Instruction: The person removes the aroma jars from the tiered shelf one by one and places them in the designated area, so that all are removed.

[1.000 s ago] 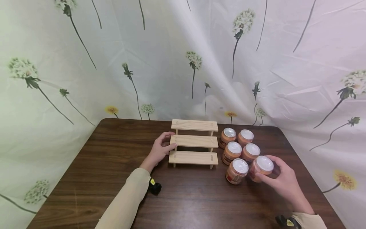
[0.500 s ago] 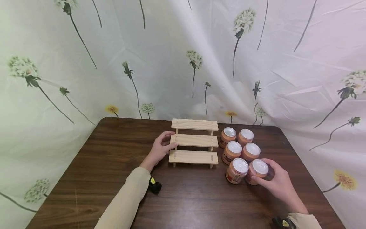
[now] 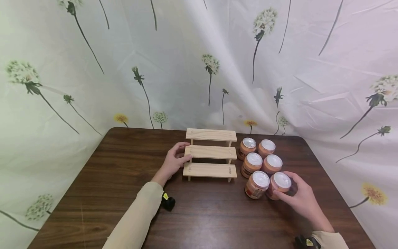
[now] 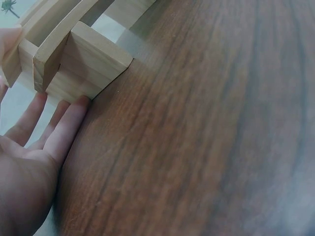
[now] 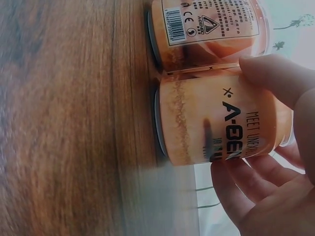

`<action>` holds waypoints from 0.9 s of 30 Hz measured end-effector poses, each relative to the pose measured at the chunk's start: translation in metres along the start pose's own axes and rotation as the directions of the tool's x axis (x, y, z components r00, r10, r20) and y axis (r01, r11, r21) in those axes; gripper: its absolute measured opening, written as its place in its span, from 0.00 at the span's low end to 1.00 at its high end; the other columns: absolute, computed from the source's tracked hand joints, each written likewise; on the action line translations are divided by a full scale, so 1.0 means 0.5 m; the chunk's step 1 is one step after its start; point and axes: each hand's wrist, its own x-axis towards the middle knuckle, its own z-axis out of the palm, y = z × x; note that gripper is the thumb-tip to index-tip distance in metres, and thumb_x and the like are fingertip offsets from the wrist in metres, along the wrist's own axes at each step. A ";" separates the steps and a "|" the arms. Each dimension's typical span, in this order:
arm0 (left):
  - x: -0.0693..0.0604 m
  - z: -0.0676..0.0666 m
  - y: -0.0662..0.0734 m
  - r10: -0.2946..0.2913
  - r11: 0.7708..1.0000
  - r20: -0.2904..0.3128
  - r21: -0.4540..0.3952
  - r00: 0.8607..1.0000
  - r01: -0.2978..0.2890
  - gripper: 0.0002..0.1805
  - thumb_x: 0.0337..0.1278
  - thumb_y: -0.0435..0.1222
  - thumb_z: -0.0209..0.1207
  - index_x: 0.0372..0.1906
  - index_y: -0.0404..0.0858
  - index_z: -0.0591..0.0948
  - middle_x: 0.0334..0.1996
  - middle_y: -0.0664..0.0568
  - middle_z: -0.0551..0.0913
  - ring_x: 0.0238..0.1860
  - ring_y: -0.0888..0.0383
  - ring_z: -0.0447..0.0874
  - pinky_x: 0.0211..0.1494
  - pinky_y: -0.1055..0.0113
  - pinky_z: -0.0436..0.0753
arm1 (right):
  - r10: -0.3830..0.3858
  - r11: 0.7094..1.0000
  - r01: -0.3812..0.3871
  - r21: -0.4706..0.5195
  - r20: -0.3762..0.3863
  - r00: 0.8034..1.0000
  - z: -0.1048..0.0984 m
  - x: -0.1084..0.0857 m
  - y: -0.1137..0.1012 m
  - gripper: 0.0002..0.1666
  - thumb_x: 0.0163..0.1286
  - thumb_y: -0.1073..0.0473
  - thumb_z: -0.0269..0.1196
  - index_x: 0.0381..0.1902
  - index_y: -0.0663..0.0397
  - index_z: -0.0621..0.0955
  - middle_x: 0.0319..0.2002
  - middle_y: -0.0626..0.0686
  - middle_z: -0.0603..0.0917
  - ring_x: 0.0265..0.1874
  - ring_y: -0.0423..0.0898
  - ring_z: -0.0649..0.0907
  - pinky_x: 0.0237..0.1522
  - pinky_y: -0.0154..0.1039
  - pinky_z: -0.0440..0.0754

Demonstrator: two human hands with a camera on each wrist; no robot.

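Observation:
A three-tier wooden display rack (image 3: 210, 152) stands on the table. My left hand (image 3: 172, 162) holds its left end, thumb at the middle shelf; in the left wrist view, the fingertips (image 4: 74, 115) lie against the side panel. My right hand (image 3: 303, 197) grips the front right jar (image 3: 280, 185), thumb on one side and fingers on the other. That orange jar, with its silvery-white top and black lettering, stands upright on the table in the right wrist view. It sits right beside the front left jar (image 3: 256, 186), whose printed label (image 5: 211, 22) shows a barcode.
Several more orange jars, including a back left jar (image 3: 247, 149) and a back right jar (image 3: 266, 148), stand in two columns just right of the rack. The dark wooden table (image 3: 199, 214) meets a white dandelion-print cloth (image 3: 174, 69) behind.
My right hand has moved the front right jar slightly left and down, so it now stands close beside the front left jar. The left hand and rack have stayed put.

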 end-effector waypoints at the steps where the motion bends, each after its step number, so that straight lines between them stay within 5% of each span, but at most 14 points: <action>1: 0.004 -0.001 -0.009 0.004 1.000 -0.002 -0.001 1.000 -0.004 0.28 0.70 0.37 0.68 0.71 0.44 0.75 0.68 0.38 0.73 0.63 0.37 0.80 0.40 0.58 0.88 | 0.000 1.000 0.000 -0.002 0.001 1.000 0.000 0.000 0.000 0.45 0.55 0.53 0.84 0.65 0.61 0.75 0.58 0.61 0.84 0.57 0.57 0.83 0.49 0.17 0.74; 10: 0.007 -0.003 -0.019 0.004 1.000 -0.008 -0.007 1.000 -0.004 0.28 0.69 0.38 0.69 0.71 0.45 0.75 0.67 0.39 0.73 0.63 0.37 0.80 0.39 0.58 0.87 | -0.008 1.000 0.008 0.013 0.014 1.000 -0.003 -0.002 -0.003 0.48 0.55 0.53 0.84 0.68 0.61 0.74 0.60 0.63 0.83 0.57 0.58 0.83 0.50 0.18 0.75; 18: 0.004 -0.007 -0.018 0.005 1.000 -0.013 0.021 1.000 -0.005 0.31 0.71 0.38 0.68 0.74 0.42 0.72 0.68 0.39 0.73 0.63 0.37 0.79 0.43 0.57 0.88 | -0.030 0.997 0.028 0.072 0.025 0.999 -0.011 -0.002 -0.004 0.49 0.59 0.55 0.82 0.72 0.60 0.71 0.61 0.64 0.82 0.54 0.21 0.76 0.51 0.18 0.75; 27: -0.006 -0.015 -0.012 0.001 1.000 -0.014 0.023 1.000 0.000 0.40 0.69 0.40 0.69 0.80 0.45 0.63 0.70 0.37 0.74 0.65 0.38 0.79 0.48 0.56 0.87 | -0.040 0.990 0.044 0.136 -0.035 0.999 -0.038 0.007 -0.016 0.31 0.79 0.59 0.64 0.74 0.63 0.69 0.64 0.68 0.79 0.57 0.20 0.74 0.53 0.17 0.73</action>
